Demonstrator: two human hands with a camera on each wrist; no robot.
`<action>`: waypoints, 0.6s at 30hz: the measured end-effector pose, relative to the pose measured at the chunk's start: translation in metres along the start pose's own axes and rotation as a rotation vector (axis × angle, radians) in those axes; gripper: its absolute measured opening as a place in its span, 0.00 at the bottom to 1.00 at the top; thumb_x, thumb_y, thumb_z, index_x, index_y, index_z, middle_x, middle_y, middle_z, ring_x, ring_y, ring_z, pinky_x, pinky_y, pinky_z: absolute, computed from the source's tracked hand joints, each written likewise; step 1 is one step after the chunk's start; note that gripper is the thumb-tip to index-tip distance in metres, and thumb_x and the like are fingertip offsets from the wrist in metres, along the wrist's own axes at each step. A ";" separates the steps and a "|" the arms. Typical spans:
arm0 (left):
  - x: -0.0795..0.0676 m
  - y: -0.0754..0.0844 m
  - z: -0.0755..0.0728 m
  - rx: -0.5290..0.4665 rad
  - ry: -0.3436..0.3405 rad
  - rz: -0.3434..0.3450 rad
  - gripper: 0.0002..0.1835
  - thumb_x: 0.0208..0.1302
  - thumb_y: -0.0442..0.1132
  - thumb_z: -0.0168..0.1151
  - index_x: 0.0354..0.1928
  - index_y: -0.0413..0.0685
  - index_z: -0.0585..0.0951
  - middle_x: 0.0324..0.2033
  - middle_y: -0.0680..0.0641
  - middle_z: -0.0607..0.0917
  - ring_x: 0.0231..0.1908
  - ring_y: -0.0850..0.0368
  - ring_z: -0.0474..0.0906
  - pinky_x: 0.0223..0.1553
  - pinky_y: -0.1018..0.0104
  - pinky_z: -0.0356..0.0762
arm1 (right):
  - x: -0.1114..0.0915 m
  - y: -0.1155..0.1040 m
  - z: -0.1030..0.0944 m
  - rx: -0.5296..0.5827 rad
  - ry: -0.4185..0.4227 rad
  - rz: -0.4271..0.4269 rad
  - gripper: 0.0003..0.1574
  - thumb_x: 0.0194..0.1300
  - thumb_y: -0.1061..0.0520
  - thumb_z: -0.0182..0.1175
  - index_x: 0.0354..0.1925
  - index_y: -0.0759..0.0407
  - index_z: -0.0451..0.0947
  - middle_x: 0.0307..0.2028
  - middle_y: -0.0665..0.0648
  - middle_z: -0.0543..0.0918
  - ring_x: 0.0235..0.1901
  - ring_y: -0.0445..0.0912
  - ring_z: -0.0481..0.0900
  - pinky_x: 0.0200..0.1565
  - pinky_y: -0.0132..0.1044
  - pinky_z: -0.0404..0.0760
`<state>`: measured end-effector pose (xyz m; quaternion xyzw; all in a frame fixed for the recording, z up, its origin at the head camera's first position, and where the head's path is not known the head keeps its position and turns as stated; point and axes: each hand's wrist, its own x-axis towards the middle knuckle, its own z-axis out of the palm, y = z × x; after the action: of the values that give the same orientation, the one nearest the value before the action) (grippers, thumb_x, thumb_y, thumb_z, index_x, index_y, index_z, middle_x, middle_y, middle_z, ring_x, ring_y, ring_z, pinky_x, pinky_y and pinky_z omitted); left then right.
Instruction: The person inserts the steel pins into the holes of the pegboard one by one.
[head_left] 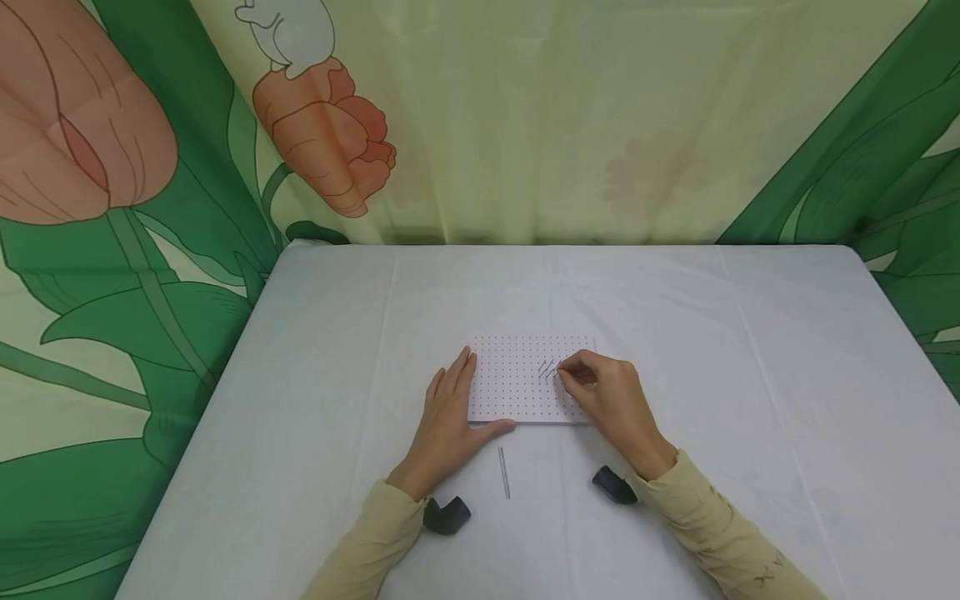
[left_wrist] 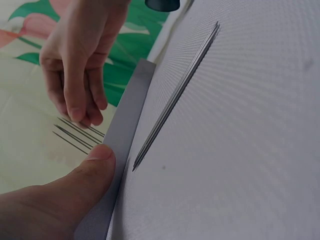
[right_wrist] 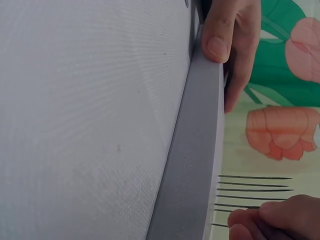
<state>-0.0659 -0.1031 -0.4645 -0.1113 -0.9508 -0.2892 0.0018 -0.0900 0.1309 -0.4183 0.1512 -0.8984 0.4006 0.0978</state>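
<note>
A white pegboard [head_left: 498,383] with rows of small holes lies flat on the table. My left hand [head_left: 444,417] rests against its near left corner, fingers fairly straight along the left side and thumb [left_wrist: 100,155] pressing the near edge. Several thin metal pins [right_wrist: 255,190] stand upright in the board, right of its middle. Over them, my right hand [head_left: 617,404] pinches one pin between thumb and fingertips, right at this group. Between the forearms, a few loose pins [left_wrist: 175,97] lie side by side on the cloth, close to the board's near edge.
A white cloth [head_left: 675,308] covers the table. Black wrist pieces [head_left: 447,517] sit at both sleeves. Behind the table's far edge hangs a curtain [head_left: 540,125] printed with leaves, tulips and a carrot.
</note>
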 end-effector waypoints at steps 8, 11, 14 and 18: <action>0.001 0.000 0.000 0.006 -0.005 -0.006 0.61 0.51 0.63 0.73 0.77 0.41 0.52 0.78 0.46 0.50 0.77 0.51 0.49 0.77 0.51 0.41 | -0.005 -0.002 -0.002 -0.076 -0.011 0.032 0.06 0.56 0.65 0.72 0.34 0.64 0.86 0.32 0.58 0.89 0.33 0.47 0.88 0.37 0.42 0.87; 0.001 0.000 0.000 0.008 -0.005 -0.010 0.61 0.51 0.63 0.73 0.77 0.41 0.52 0.78 0.45 0.50 0.77 0.51 0.49 0.77 0.51 0.41 | -0.008 -0.005 -0.003 -0.088 -0.026 0.047 0.06 0.56 0.65 0.71 0.35 0.64 0.85 0.31 0.57 0.89 0.32 0.47 0.87 0.37 0.41 0.87; 0.000 0.001 0.000 0.008 -0.007 -0.010 0.61 0.51 0.63 0.73 0.77 0.41 0.52 0.78 0.45 0.50 0.77 0.51 0.49 0.77 0.51 0.41 | -0.012 -0.009 -0.004 -0.085 -0.041 0.058 0.05 0.56 0.65 0.70 0.34 0.63 0.85 0.30 0.55 0.88 0.31 0.45 0.85 0.36 0.40 0.86; 0.000 0.002 -0.001 0.010 -0.006 -0.004 0.60 0.52 0.62 0.73 0.77 0.40 0.52 0.78 0.45 0.51 0.77 0.51 0.50 0.77 0.50 0.42 | -0.017 -0.017 -0.003 -0.089 -0.061 0.063 0.04 0.57 0.66 0.69 0.34 0.60 0.85 0.29 0.52 0.86 0.29 0.41 0.83 0.35 0.36 0.85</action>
<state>-0.0654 -0.1022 -0.4625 -0.1101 -0.9525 -0.2840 -0.0009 -0.0684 0.1257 -0.4097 0.1305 -0.9222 0.3584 0.0645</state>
